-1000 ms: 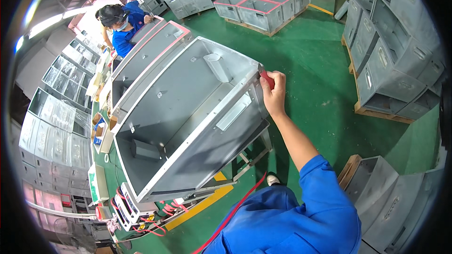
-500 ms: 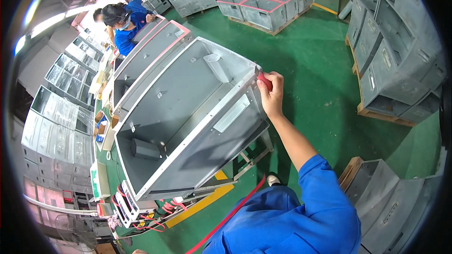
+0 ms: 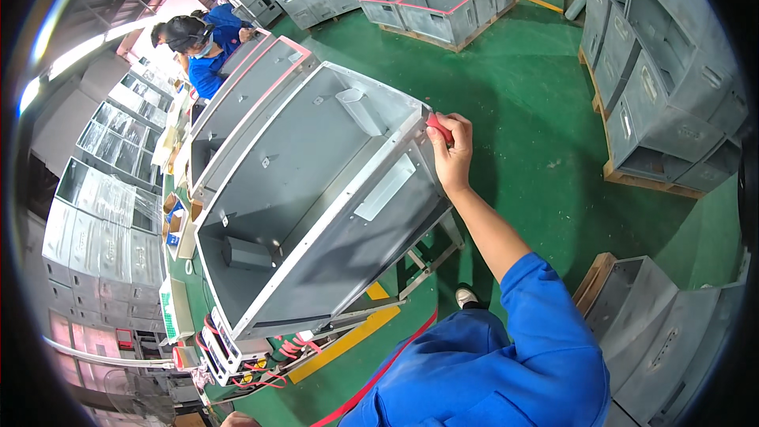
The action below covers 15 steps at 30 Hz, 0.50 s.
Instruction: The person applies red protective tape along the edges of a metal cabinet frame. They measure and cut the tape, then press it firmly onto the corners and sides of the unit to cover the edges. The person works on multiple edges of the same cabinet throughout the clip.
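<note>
A long grey metal cabinet shell (image 3: pixel 304 269) lies open side up on a stand before me. At its far right corner my right hand (image 3: pixel 453 150) is closed, thumb against fingers, on a small red piece (image 3: pixel 439 128) that touches the rim. Whether this is a tool handle or bunched strip, I cannot tell. Inside the shell are small brackets and a grey angled insert (image 3: pixel 247 252) at the near left. Only the top of my left hand (image 3: pixel 239 421) shows at the bottom edge, its fingers hidden. A red band (image 3: pixel 379 377) runs beside my blue clothing.
Beyond the shell stands another cabinet shell with a pink-red rim (image 3: pixel 294 49), where a masked person in blue (image 3: pixel 207 71) leans. Stacked grey cabinets (image 3: pixel 664 95) rise on pallets at right. A white device with red hoses (image 3: pixel 229 348) sits near the left end. Boxes (image 3: pixel 175 221) line the bench.
The view has shifted slightly. My right hand stays at the same corner with the red piece. More of my left hand shows at the bottom edge.
</note>
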Tool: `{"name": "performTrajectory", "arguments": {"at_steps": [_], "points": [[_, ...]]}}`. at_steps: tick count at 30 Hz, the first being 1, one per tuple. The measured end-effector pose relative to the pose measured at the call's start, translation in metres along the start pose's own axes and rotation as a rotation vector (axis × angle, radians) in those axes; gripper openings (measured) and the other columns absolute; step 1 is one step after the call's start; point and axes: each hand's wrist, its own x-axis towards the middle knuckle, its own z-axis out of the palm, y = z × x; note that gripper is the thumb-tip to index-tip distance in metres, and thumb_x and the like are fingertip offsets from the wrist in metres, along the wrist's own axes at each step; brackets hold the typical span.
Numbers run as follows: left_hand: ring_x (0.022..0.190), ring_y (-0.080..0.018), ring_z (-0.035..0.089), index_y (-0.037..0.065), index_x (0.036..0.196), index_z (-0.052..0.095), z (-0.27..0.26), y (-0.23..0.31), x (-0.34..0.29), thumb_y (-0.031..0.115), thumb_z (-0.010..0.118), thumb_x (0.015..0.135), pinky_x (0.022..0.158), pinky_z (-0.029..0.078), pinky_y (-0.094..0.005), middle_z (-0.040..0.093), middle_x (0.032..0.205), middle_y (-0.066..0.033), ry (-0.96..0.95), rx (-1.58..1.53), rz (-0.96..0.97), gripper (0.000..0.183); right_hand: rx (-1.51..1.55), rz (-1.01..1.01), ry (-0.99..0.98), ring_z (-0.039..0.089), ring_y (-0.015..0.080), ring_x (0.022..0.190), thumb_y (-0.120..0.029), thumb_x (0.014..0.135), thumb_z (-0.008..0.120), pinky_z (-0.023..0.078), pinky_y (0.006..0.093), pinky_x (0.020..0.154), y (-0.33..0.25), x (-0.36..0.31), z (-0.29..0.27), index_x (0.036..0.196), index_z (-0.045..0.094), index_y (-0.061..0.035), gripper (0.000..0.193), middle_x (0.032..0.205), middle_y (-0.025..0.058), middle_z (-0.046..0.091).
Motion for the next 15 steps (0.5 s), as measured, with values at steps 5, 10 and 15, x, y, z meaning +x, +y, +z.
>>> {"name": "performTrajectory", "arguments": {"at_steps": [5,10,15], "points": [[0.062,-0.0272,0.053,-0.005,0.07,0.057,0.003,-0.002,0.001,0.001,0.068,0.056,0.057,0.043,-0.0344,0.055,0.067,-0.0165,0.023,-0.04,0.008,0.018,-0.056,-0.048,0.01,0.049,0.0203,0.088,-0.007,0.076,0.065,0.044,0.0284,0.071,-0.001,0.004,-0.007,0.097,0.059,-0.0068,0.022,0.098,0.0089,0.048],[0.062,-0.0267,0.054,-0.005,0.069,0.057,0.002,-0.003,0.0,0.0,0.068,0.056,0.057,0.043,-0.034,0.055,0.067,-0.0167,0.014,-0.037,0.026,0.018,-0.095,-0.071,-0.019,0.049,0.0182,0.08,-0.011,0.074,0.068,0.043,0.0271,0.068,-0.016,0.012,-0.014,0.094,0.062,-0.0068,0.021,0.091,0.0065,0.049],[0.063,-0.0263,0.054,-0.004,0.069,0.057,0.004,-0.006,-0.004,-0.001,0.069,0.055,0.057,0.043,-0.0329,0.056,0.068,-0.0165,0.019,-0.041,-0.017,0.019,-0.157,-0.109,-0.089,0.05,0.0183,0.077,-0.011,0.073,0.069,0.043,0.0288,0.065,-0.025,0.02,-0.022,0.092,0.063,-0.0065,0.02,0.085,0.0057,0.05]]}}
